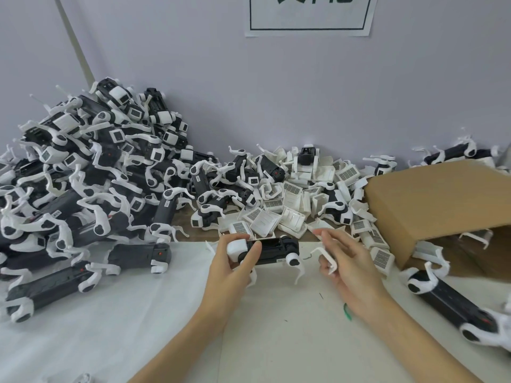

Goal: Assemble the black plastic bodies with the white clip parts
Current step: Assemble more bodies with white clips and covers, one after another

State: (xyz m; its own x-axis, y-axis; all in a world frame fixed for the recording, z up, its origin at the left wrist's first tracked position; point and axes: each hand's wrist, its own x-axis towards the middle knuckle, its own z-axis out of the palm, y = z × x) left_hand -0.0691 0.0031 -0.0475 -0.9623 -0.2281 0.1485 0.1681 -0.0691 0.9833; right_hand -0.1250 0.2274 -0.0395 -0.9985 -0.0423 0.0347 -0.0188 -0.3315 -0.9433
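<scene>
Landmark: black body, being held just above the table, near its middle.

Far left of the body: large heap of black-and-white units lying against the wall, spilling toward the front edge.

Immediately left: left hand gripping the body by its white end cap, thumb lying over the top, fingers curling round and clamping it. White legs are hanging beneath the body's right end.

Behind the body: loose pile of white clip parts, some with printed grid stickers too small to read.

Immediately right: right hand holding one white clip, its fingers curling round it, apart from the body and not yet touching it.

Further right: tipped cardboard box, more white pieces showing under it; another black unit lying below it.

Above, on the wall: paper sign, characters cropped and unreadable.

Handling judgement: both pieces are looking light, rigid, smooth moulded plastic. The thin legs and clip prongs are likely snapping if bent, so the body is best gripped across its solid trunk or end cap, the clip by its flat back.
</scene>
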